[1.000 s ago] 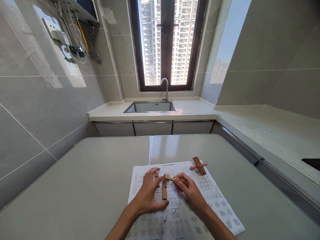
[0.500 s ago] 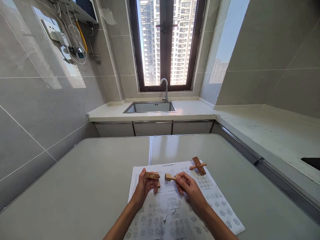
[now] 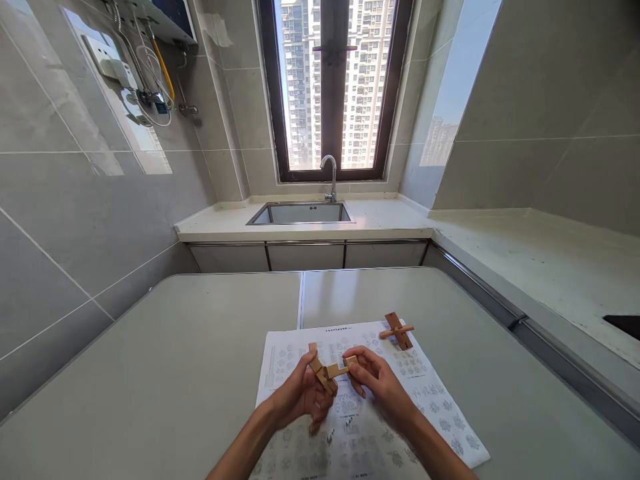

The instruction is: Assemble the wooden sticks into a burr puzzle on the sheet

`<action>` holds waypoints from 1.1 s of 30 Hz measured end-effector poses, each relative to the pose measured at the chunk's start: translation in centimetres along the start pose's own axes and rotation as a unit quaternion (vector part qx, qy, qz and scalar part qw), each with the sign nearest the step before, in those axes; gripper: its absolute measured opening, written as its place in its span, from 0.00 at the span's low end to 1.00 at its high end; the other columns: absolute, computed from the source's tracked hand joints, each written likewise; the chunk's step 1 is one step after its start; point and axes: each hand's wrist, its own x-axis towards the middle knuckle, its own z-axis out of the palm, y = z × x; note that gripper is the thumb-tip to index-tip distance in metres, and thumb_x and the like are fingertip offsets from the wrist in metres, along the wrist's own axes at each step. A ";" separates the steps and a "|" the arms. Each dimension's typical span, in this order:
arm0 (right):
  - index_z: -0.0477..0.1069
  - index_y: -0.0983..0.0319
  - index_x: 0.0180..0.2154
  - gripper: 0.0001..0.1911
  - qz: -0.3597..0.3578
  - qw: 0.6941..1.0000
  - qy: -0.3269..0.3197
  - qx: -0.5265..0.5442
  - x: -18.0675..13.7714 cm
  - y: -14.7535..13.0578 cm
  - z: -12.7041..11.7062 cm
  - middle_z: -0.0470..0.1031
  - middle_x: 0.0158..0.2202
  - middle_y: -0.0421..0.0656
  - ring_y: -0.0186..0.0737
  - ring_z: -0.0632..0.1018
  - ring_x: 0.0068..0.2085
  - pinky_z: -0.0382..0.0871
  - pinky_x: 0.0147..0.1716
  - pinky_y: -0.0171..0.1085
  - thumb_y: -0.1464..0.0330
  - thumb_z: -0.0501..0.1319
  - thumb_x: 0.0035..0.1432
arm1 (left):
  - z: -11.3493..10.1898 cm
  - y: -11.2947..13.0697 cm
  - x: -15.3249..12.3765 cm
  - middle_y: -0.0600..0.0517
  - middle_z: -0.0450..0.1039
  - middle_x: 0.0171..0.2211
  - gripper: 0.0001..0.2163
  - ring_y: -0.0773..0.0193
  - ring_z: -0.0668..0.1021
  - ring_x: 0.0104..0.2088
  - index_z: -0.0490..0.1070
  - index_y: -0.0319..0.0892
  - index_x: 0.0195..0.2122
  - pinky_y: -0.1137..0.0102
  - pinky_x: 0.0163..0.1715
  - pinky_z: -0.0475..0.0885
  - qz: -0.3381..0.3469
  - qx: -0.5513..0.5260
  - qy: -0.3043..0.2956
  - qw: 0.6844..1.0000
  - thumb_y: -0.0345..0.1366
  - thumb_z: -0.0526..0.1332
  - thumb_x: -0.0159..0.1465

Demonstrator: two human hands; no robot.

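My left hand (image 3: 306, 397) is closed around light wooden puzzle pieces (image 3: 323, 375), held slanting above the printed sheet; how many pieces are in it I cannot tell. Between thumb and fingers, my right hand (image 3: 374, 375) pinches one end of a notched wooden puzzle piece (image 3: 337, 370). That piece's other end meets or nearly meets the pieces in my left hand. Under both hands lies the printed sheet (image 3: 440, 427), covered with small diagrams of puzzle shapes. On its far right corner rest darker brown wooden pieces (image 3: 397, 331), one lying crosswise over another.
The sheet lies on a pale table (image 3: 150, 373) with a seam down its middle. Beyond it are a counter (image 3: 220, 223), a sink (image 3: 307, 213) with a faucet (image 3: 333, 179), and a window. A second counter (image 3: 540, 260) runs along the right.
My right hand's notched piece has come against or close to the pieces in my left hand. My left hand has turned its pieces from level to slanting and moved slightly right and nearer.
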 end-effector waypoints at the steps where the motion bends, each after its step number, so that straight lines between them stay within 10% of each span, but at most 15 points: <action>1: 0.74 0.59 0.44 0.24 0.005 1.000 -0.015 0.000 -0.1 0.0 0.0 0.64 0.27 0.36 0.34 0.64 0.25 0.59 0.28 0.37 0.46 0.67 0.60 | 0.0 -0.2 0.0 0.53 0.65 0.20 0.38 0.65 0.69 0.16 0.71 0.38 0.32 0.70 0.15 0.65 -0.020 0.007 -0.020 1.000 0.71 0.41 0.65; 9: 0.73 0.59 0.43 0.21 0.035 0.991 -0.127 0.023 -0.2 0.8 0.5 0.75 0.33 0.40 0.36 0.71 0.31 0.61 0.30 0.34 0.51 0.71 0.58 | 0.3 -0.9 0.2 0.49 0.69 0.21 0.38 0.58 0.75 0.19 0.72 0.38 0.30 0.63 0.20 0.75 -0.061 0.008 -0.099 0.993 0.71 0.44 0.64; 33: 0.71 0.59 0.47 0.19 -0.002 0.991 -0.104 -0.090 -0.4 0.9 0.6 0.67 0.25 0.34 0.34 0.70 0.24 0.63 0.28 0.34 0.51 0.63 0.66 | 0.3 -1.7 0.4 0.43 0.76 0.26 0.39 0.58 0.78 0.24 0.77 0.32 0.39 0.63 0.29 0.77 -0.017 0.018 -0.072 0.997 0.64 0.41 0.70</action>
